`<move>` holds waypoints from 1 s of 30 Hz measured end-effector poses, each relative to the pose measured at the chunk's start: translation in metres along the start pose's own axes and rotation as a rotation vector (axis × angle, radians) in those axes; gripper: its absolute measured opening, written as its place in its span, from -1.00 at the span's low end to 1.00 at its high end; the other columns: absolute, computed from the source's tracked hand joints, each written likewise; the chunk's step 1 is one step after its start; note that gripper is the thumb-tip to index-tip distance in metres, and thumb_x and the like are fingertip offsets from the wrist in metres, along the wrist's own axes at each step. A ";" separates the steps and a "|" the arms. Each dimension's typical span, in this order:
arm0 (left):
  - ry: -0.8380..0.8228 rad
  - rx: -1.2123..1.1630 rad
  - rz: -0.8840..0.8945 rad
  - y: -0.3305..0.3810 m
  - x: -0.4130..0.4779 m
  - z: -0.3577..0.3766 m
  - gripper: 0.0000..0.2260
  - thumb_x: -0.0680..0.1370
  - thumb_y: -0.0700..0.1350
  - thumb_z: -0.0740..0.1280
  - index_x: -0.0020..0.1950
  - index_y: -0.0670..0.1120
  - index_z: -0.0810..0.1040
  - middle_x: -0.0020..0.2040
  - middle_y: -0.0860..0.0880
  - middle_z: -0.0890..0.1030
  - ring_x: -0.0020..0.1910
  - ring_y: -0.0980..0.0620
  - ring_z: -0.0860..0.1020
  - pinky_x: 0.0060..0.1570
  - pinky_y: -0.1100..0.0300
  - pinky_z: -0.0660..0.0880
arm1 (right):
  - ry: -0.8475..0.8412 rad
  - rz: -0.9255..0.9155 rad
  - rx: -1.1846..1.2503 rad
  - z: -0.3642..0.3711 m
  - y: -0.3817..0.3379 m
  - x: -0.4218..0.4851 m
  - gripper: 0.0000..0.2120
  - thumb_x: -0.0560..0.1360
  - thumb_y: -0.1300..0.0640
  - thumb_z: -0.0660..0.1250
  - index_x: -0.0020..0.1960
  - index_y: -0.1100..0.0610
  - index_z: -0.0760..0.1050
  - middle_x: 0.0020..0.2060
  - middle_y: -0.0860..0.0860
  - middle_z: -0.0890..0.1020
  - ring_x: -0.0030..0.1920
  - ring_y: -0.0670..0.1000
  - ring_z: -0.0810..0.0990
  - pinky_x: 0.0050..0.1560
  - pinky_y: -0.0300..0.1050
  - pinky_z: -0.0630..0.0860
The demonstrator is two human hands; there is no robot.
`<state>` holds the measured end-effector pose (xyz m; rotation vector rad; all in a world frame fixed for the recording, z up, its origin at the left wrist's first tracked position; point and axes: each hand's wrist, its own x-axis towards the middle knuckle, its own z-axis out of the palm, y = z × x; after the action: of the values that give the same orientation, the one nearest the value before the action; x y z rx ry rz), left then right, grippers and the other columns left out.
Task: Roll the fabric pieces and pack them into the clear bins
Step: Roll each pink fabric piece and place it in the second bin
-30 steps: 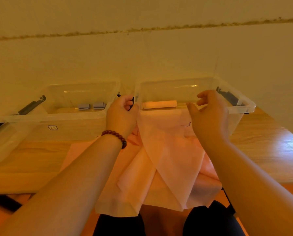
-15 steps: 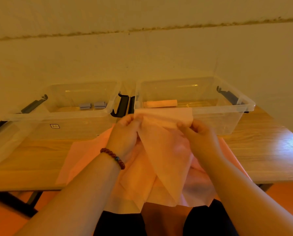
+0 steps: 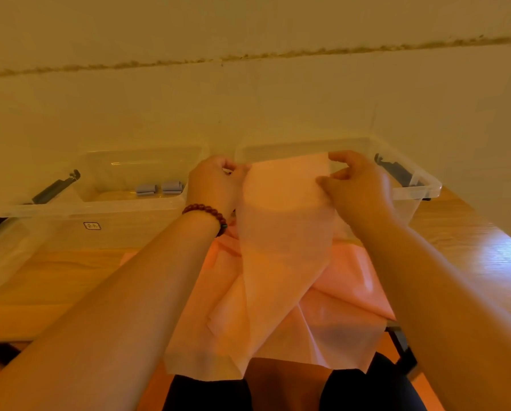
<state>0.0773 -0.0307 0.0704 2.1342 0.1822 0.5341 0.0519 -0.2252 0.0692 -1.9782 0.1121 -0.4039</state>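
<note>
A thin pink fabric piece [image 3: 283, 226] hangs upright in front of the right clear bin [image 3: 417, 188]. My left hand [image 3: 214, 185] pinches its top left corner and my right hand [image 3: 356, 188] pinches its top right corner. The sheet's lower part drapes onto more pink fabric [image 3: 349, 295] spread over the table's near edge and my lap. The left clear bin [image 3: 105, 209] holds two small grey-blue fabric rolls [image 3: 159, 188]. The held sheet hides the inside of the right bin.
Both bins stand side by side on the wooden table [image 3: 52, 280] against a pale wall [image 3: 248, 99]. Black latch handles [image 3: 55, 186] stick out at the bins' ends. The table's right end [image 3: 485, 247] runs past the right bin.
Both hands have lifted the pink sheet's top edge from table height up to the right bin's rim. The sheet now covers the pale roll seen inside that bin earlier.
</note>
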 end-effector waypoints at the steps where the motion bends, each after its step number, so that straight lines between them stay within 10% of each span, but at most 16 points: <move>1: -0.027 0.002 -0.003 -0.003 0.000 0.002 -0.83 0.54 0.05 0.35 -0.21 0.02 0.51 -0.28 0.10 0.51 -0.35 0.20 0.44 -0.45 0.29 0.30 | 0.061 -0.030 -0.078 0.002 0.003 0.001 -0.65 0.51 0.14 0.42 0.28 0.00 0.48 -0.25 -0.10 0.49 -0.28 -0.15 0.48 -0.36 -0.25 0.41; 9: 0.081 -0.183 -0.057 -0.025 -0.035 0.008 -0.89 0.54 0.00 0.37 0.00 0.05 0.48 -0.13 0.18 0.49 -0.17 0.24 0.47 -0.24 0.37 0.40 | 0.269 -0.150 -0.084 0.011 0.031 -0.015 -0.82 0.49 0.10 0.43 -0.04 0.02 0.42 -0.24 -0.05 0.49 -0.21 -0.04 0.48 -0.32 -0.30 0.31; 12: 0.028 -0.275 -0.212 -0.035 -0.053 0.013 -0.75 0.51 0.04 0.39 0.10 0.01 0.43 -0.08 0.16 0.47 -0.05 0.12 0.54 -0.06 0.16 0.55 | 0.296 -0.083 0.103 0.018 0.039 -0.029 -0.78 0.47 0.07 0.45 -0.14 -0.04 0.38 -0.19 -0.01 0.53 -0.12 0.11 0.58 -0.16 -0.01 0.54; 18: -0.472 -0.693 -0.530 -0.046 -0.068 0.008 -0.60 0.41 -0.01 0.45 0.23 -0.07 0.55 0.11 -0.12 0.65 0.07 -0.14 0.63 0.10 -0.16 0.54 | -0.174 0.377 0.410 0.022 0.039 -0.055 -0.91 0.52 0.01 0.38 -0.03 0.00 0.53 -0.13 -0.03 0.63 -0.11 -0.03 0.61 -0.07 -0.08 0.59; 21: -0.534 -0.781 -0.534 -0.049 -0.067 0.000 -0.56 0.42 -0.06 0.42 0.27 -0.13 0.52 0.13 -0.16 0.64 0.12 -0.16 0.61 0.15 -0.16 0.51 | -0.265 0.319 0.404 0.015 0.039 -0.058 -0.94 0.52 0.09 0.38 -0.11 0.06 0.60 -0.17 0.05 0.69 -0.09 0.07 0.65 0.00 0.05 0.59; 26: -0.525 -0.834 -0.478 -0.031 -0.069 -0.005 -0.75 0.52 -0.09 0.34 0.18 -0.12 0.55 0.12 -0.14 0.63 0.11 -0.10 0.60 0.10 -0.05 0.55 | -0.060 0.044 0.391 0.019 0.023 -0.047 -0.63 0.56 0.05 0.34 -0.15 0.39 0.43 -0.37 0.08 0.39 -0.35 0.04 0.32 -0.33 0.00 0.31; 30: -0.493 -0.831 -0.399 -0.015 -0.069 -0.009 -0.85 0.53 -0.19 0.32 0.07 -0.15 0.60 0.01 -0.16 0.68 -0.02 -0.09 0.65 -0.04 0.01 0.62 | -0.010 0.147 0.603 0.011 0.008 -0.035 -0.71 0.60 0.05 0.27 -0.28 0.08 0.40 -0.55 -0.09 0.32 -0.49 -0.10 0.28 -0.43 -0.13 0.27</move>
<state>0.0128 -0.0377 0.0412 1.3044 0.0783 -0.1564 0.0237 -0.2099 0.0493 -1.3682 0.1126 -0.2890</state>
